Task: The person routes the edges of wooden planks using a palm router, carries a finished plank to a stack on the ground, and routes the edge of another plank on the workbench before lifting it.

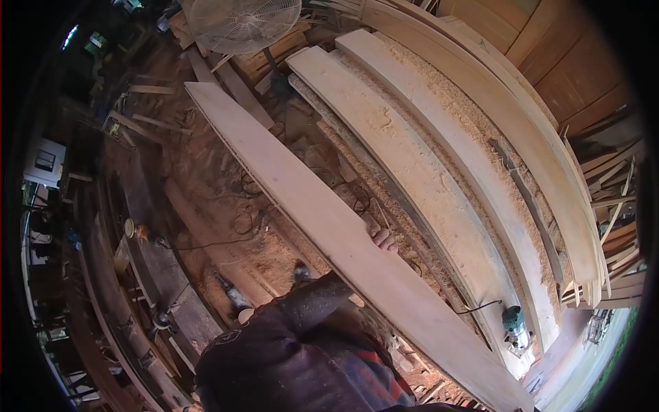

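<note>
A long pale wooden plank [302, 192] runs diagonally from the upper left to the bottom right, tilted across the front of my body. My left arm passes beneath it in a dark sleeve. The fingers of my left hand [383, 240] curl over the plank's far edge near its middle, closed on it; the palm is hidden behind the wood. My right hand is out of sight. Beyond the plank, a thick board [412, 158] lies with a green and silver power tool [515, 328] on its near end.
More long boards [446, 123] lie to the right, strewn with sawdust, with a dark strip [525, 199] on top. A fan [244, 20] stands at the top. Power tools [232, 292] and cords lie on the sawdust-covered floor [213, 178]. A dark bench [165, 275] is at the left.
</note>
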The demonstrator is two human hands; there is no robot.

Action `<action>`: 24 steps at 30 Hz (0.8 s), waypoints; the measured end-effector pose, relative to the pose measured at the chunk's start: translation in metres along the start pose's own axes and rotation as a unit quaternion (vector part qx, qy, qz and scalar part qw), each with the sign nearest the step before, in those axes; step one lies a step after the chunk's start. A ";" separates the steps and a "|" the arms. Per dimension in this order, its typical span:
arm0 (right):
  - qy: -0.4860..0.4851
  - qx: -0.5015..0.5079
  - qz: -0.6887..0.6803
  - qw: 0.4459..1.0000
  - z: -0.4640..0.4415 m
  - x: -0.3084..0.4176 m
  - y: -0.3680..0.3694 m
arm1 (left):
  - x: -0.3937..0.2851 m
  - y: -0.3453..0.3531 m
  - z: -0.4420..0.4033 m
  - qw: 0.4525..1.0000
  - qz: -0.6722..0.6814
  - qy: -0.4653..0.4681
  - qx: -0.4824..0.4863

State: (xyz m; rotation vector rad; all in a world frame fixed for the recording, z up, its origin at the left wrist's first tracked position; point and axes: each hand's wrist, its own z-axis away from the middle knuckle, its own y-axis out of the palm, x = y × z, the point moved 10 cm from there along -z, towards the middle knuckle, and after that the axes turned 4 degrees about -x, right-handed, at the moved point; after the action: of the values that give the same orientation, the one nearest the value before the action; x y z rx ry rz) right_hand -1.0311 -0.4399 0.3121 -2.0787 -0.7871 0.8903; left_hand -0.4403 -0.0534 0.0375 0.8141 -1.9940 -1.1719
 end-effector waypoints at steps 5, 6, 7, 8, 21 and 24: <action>-0.072 0.035 0.004 0.997 0.041 0.144 -0.036 | -0.174 -0.033 0.159 0.976 0.027 0.102 -0.191; -0.088 0.043 -0.003 0.995 0.037 0.173 -0.040 | -0.205 -0.026 0.173 0.959 0.031 0.113 -0.260; -0.105 0.056 -0.026 0.993 0.020 0.212 -0.050 | -0.235 -0.011 0.185 0.936 0.032 0.122 -0.328; -0.121 0.070 -0.049 0.989 0.002 0.250 -0.059 | -0.265 0.006 0.201 0.900 -0.010 0.140 -0.413; -0.164 0.295 -0.170 0.926 -0.073 0.526 -0.028 | -0.522 0.109 0.217 0.799 -0.177 0.240 -0.523; -0.150 0.332 -0.151 0.919 -0.114 0.586 -0.010 | -0.576 0.083 0.210 0.777 -0.194 0.228 -0.554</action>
State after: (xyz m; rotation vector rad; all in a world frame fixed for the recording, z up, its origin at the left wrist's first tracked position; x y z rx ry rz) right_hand -0.6085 -0.0401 0.1795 -1.2088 -0.7925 1.1225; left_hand -0.2902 0.5303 -0.1009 0.7348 -0.4976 -1.8374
